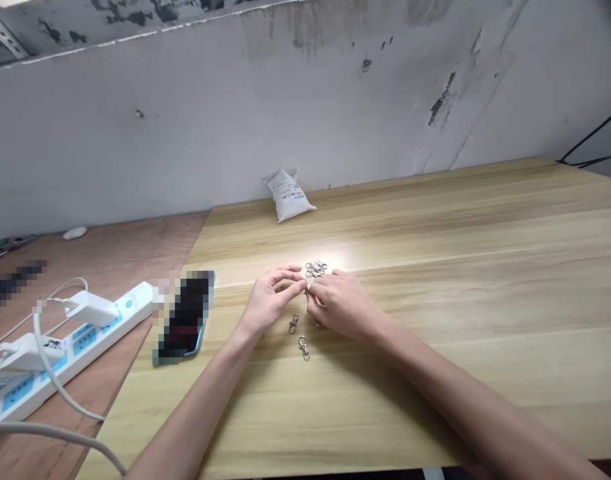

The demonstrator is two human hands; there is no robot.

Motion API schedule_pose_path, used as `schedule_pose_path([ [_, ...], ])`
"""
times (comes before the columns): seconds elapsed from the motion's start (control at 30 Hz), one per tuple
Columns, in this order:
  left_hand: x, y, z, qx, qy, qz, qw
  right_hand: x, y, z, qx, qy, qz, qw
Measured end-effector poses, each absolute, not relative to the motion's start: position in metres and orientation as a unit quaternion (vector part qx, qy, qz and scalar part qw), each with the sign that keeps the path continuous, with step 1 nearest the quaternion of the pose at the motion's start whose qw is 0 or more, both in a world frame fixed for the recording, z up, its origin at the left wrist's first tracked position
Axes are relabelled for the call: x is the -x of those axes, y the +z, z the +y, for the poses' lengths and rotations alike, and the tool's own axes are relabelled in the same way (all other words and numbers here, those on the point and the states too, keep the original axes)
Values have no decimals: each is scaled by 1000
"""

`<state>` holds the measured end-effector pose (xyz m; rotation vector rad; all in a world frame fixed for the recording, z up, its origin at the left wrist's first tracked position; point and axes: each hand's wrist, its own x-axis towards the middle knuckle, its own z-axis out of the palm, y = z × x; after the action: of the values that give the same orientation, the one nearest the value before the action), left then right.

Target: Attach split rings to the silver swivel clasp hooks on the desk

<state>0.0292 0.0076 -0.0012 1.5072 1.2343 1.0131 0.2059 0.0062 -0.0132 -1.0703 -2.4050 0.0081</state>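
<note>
My left hand [274, 298] and my right hand [341, 303] meet over the wooden table, their fingertips pinched on a small metal clasp [306, 288]. Fingers cover most of that piece, so its full shape is hidden. Just beyond the fingertips lies a small pile of silvery swivel clasps and rings [315, 268]. Nearer to me, one swivel clasp [294, 323] lies below my left hand, and another swivel clasp [304, 348] sits a little closer still. Partly beneath my right hand, more metal [315, 323] shows.
A white plastic packet [289, 197] with a printed label stands near the wall. Left of my hands lies a phone [185, 317], its screen blurred out. A white power strip [80, 347] with plugged chargers and cables [55, 373] occupies the brown surface at far left.
</note>
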Motion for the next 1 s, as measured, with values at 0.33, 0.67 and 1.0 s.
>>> schedule_pose_path([
  [0.33,-9,11,14,-687,372,541,311,-203,-2,-7,297,94,-927,208],
  [0.67,13,10,19,-814,162,546,115,-216,-2,6,416,91,-884,194],
  [1.0,-3,-7,18,-866,178,461,76,-191,-11,2,474,-17,-873,113],
])
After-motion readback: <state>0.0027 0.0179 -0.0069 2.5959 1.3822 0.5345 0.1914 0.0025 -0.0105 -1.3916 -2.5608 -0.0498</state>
